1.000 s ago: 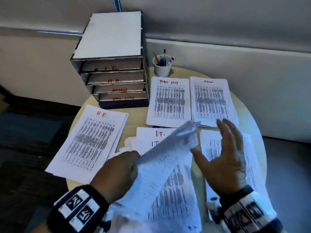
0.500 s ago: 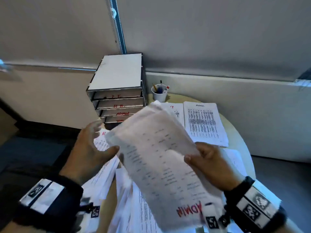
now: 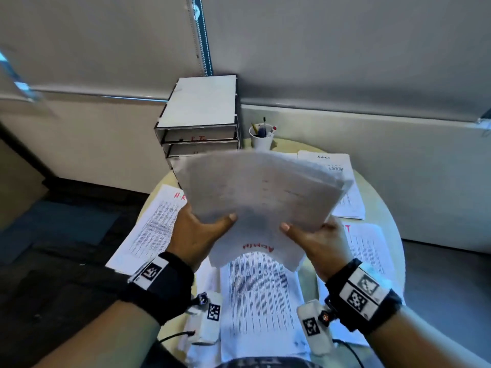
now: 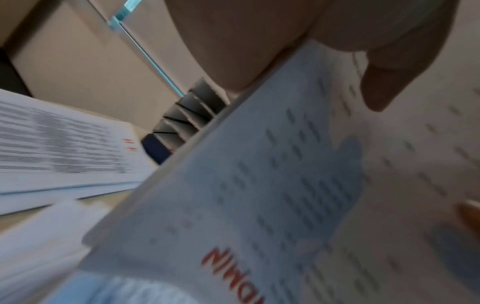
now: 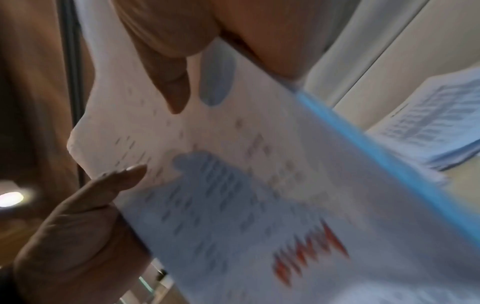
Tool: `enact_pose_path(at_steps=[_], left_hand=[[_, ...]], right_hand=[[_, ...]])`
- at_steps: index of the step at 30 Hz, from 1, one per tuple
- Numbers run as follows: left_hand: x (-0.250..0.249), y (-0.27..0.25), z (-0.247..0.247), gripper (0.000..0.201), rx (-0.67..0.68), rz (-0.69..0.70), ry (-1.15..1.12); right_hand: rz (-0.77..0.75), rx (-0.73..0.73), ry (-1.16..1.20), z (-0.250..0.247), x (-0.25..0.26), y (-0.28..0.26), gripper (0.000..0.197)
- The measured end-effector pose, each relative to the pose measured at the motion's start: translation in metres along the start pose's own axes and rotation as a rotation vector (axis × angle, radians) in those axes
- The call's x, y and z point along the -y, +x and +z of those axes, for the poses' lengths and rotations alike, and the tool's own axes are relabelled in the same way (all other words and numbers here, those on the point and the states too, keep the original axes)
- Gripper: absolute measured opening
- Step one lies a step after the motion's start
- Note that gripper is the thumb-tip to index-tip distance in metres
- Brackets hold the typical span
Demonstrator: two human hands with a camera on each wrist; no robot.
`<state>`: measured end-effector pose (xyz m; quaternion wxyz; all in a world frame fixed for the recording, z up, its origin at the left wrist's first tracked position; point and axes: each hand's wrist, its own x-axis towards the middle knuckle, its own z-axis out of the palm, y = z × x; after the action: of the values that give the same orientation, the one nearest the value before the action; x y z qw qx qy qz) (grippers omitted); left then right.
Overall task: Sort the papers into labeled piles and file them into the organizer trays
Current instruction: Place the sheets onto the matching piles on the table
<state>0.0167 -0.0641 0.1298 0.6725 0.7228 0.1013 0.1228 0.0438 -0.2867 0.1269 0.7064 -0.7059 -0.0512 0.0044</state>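
Observation:
A sheaf of papers (image 3: 260, 192) with red "ADMIN" lettering showing through hangs in the air above the round table (image 3: 382, 208). My left hand (image 3: 212, 227) grips its near left edge, thumb on top. My right hand (image 3: 310, 235) grips the near right edge the same way. The sheaf (image 4: 285, 185) fills the left wrist view under my thumb (image 4: 384, 82); the right wrist view shows it (image 5: 259, 185) too, blurred. Behind it stands the cardboard organizer (image 3: 199, 120) with labeled trays, its lower trays hidden by the sheaf.
On the table lie an H.R. pile (image 3: 151, 229) at the left, an Admin pile (image 3: 342, 187) at the back right, an I.T. pile (image 3: 369, 248) at the right and loose sheets (image 3: 260, 293) in front. A white pen cup (image 3: 261, 136) stands beside the organizer.
The sheaf was lifted off the table and turned over. Both hands now hold it by its near edge, level and raised in front of the organizer.

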Motion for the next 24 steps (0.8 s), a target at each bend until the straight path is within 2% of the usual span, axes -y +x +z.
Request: enact_pose_path(at_steps=[3, 6, 9, 12, 17, 20, 22, 24], left_hand=[[0.026, -0.002, -0.004, 0.047, 0.016, -0.101, 0.032], [0.041, -0.002, 0.003, 0.042, 0.025, -0.182, 0.058], [0.048, 0.004, 0.006, 0.026, 0.054, -0.156, 0.06], [0.051, 0.01, 0.005, 0.028, 0.005, -0.221, -0.026], [0.067, 0.008, 0.007, 0.025, 0.039, -0.343, 0.043], [0.065, 0.017, 0.005, 0.027, 0.04, -0.328, 0.045], [0.061, 0.026, 0.002, 0.037, -0.002, -0.343, -0.101], [0.055, 0.032, 0.003, 0.038, -0.017, -0.363, -0.338]], right_hand=[[0.088, 0.019, -0.09, -0.007, -0.024, 0.004, 0.025], [0.129, -0.015, -0.146, -0.005, -0.034, 0.005, 0.021], [0.154, -0.047, -0.085, -0.002, -0.031, 0.009, 0.018], [0.202, -0.046, -0.027, -0.003, -0.031, 0.014, 0.024], [0.381, -0.016, -0.198, 0.001, -0.058, 0.017, 0.016], [0.391, -0.005, -0.241, -0.006, -0.07, 0.019, 0.01], [0.414, 0.038, -0.271, -0.018, -0.077, 0.021, 0.011], [0.462, 0.065, -0.294, -0.029, -0.082, 0.02, 0.008]])
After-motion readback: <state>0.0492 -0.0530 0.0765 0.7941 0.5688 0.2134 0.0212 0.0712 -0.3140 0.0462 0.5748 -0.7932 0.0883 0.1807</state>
